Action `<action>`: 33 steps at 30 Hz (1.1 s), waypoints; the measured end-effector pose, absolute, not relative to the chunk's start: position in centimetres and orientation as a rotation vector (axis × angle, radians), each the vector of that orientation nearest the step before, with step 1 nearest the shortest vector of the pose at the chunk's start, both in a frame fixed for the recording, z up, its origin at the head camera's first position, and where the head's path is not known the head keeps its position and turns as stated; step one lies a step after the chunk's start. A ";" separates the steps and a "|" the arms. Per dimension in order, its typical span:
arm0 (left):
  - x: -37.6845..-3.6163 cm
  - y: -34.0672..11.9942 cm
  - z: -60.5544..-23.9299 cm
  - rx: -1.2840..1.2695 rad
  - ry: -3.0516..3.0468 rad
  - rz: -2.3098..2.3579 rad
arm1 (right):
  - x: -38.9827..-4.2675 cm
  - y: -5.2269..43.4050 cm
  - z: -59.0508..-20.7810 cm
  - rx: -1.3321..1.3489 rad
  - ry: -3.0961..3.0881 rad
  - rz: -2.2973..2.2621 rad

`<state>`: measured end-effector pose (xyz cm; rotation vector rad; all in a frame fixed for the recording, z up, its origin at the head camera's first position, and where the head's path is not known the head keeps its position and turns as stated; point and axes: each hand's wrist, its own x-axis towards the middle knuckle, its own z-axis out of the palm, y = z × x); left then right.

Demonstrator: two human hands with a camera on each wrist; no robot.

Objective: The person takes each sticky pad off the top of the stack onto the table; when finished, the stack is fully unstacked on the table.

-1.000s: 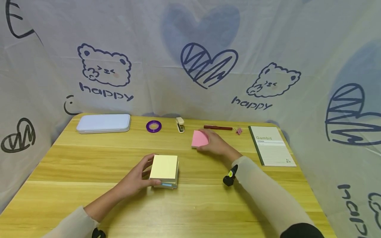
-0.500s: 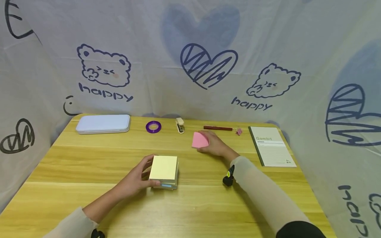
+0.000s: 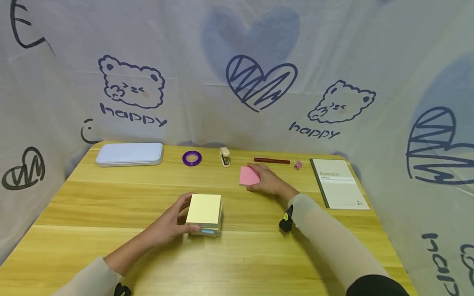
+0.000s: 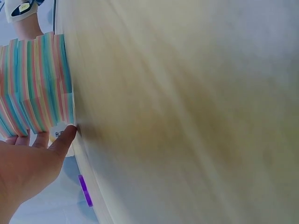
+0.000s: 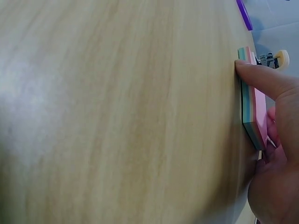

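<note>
My left hand (image 3: 171, 220) grips a stack of sticky note pads (image 3: 203, 209) from its left side, thumb along the near edge and fingers round the far side. The top sheet is pale yellow. In the left wrist view the sides of the stack (image 4: 39, 86) show pink, blue and yellow stripes. Farther back and to the right, my right hand (image 3: 267, 179) holds a thinner, pink-topped sticky note pad (image 3: 249, 176) low at the table. Its layered edge (image 5: 247, 100) shows green, blue and orange bands in the right wrist view, with my thumb on one side.
Along the back of the wooden table (image 3: 111, 205) lie a pale case (image 3: 129, 154), purple tape roll (image 3: 191, 158), small stapler (image 3: 224, 156), dark red pen (image 3: 272, 160) and pink clip (image 3: 298, 165). A notebook (image 3: 338, 185) lies at the right. A printed cloth (image 3: 200, 102) hangs behind.
The right hand and the pink-topped pad have shifted very slightly toward me. The left hand keeps its grip on the stack in the same place.
</note>
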<state>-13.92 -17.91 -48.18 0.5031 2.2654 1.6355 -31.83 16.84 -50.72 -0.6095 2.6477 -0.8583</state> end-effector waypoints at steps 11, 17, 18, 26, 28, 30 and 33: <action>-14.3 -17.8 -48.2 0.526 2.287 1.605 | -31.0 17.1 -49.4 -0.653 2.702 -0.862; -14.2 -17.9 -48.0 0.528 2.291 1.594 | -29.3 16.5 -47.3 -0.772 2.711 -0.826; -14.1 -17.9 -48.0 0.526 2.292 1.594 | -28.9 16.4 -46.9 -0.788 2.705 -0.829; -14.3 -17.9 -48.1 0.522 2.292 1.592 | -25.7 15.1 -45.3 -0.915 2.633 -0.865; -14.3 -17.9 -48.2 0.511 2.293 1.589 | -25.0 14.7 -45.0 -0.944 2.612 -0.880; -14.3 -17.9 -48.3 0.500 2.296 1.587 | -24.3 14.3 -44.7 -0.973 2.586 -0.903; -14.3 -17.9 -48.4 0.499 2.294 1.583 | -23.3 13.6 -44.3 -1.024 2.547 -0.931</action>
